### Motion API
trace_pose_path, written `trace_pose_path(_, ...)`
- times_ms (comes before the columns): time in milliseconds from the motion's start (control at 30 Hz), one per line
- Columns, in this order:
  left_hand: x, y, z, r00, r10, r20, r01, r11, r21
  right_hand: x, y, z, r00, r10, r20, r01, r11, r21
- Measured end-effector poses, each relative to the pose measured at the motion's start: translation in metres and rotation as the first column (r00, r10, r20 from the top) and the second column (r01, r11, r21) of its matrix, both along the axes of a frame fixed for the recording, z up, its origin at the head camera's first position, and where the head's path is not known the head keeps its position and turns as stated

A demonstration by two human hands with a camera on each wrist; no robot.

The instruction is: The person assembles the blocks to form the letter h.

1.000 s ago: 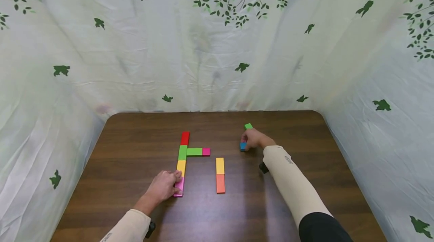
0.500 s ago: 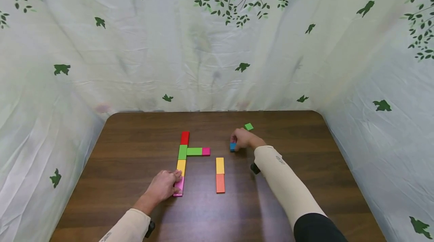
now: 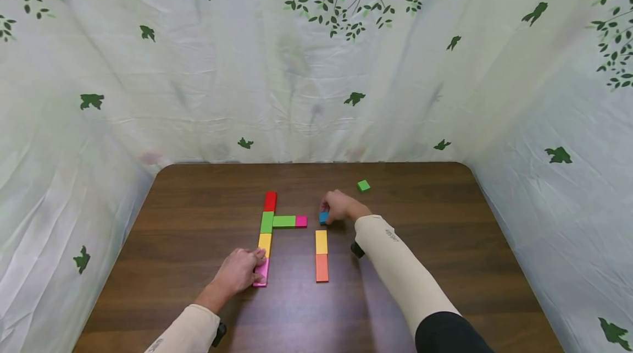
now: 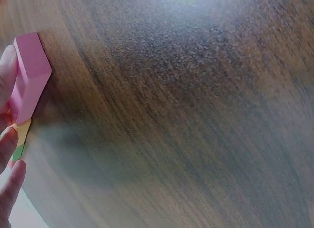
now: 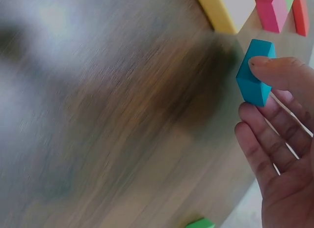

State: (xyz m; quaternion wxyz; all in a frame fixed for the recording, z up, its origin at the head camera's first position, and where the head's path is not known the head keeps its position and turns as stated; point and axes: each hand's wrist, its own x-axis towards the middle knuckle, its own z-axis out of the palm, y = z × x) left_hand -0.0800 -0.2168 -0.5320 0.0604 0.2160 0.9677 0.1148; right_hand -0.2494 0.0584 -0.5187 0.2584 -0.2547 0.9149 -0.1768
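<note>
In the head view my right hand [image 3: 340, 205] pinches a small blue block [image 3: 323, 218] close over the table, between the magenta block [image 3: 301, 222] and the far end of the yellow block [image 3: 321, 242]. The right wrist view shows my thumb [image 5: 279, 71] across the face of the blue block, fingers behind it. My left hand [image 3: 239, 270] holds the pink block [image 4: 33, 66] at the near end of a column, thumb and forefinger on it. Beyond it run another yellow block [image 3: 264, 243], a green block [image 3: 266, 222] and a red block [image 3: 270, 201].
A long green block [image 3: 284, 222] joins the column to the magenta one. An orange block [image 3: 322, 268] touches the near end of the right-hand yellow one. A small green block [image 3: 364, 186] lies alone farther back. A printed curtain [image 3: 316, 83] surrounds the wooden table [image 3: 420, 188].
My right hand has carried the blue block leftward, from right of the yellow block to just beyond its far end. The small green block has come fully into view. My left hand stays put.
</note>
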Motion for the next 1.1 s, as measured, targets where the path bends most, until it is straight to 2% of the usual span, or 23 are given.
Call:
trace_pose_path(200, 0.000, -0.003, 0.000, 0.998, -0.044, -0.041, 0.044, 0.999, -0.005, 0.003, -0.012, -0.003, 1.000, -0.002, -0.002, 0.002, 1.000, 0.001)
trace_pose_path(500, 0.000, -0.004, -0.001, 0.996, -0.067, -0.065, 0.066, 0.998, -0.025, 0.009, -0.022, -0.005, 1.000, -0.012, -0.010, 0.012, 1.000, 0.003)
trace_pose_path(1100, -0.002, -0.004, -0.003, 1.000, -0.011, -0.009, 0.011, 1.000, -0.006, 0.013, -0.031, -0.012, 0.999, -0.049, -0.014, 0.049, 0.999, -0.010)
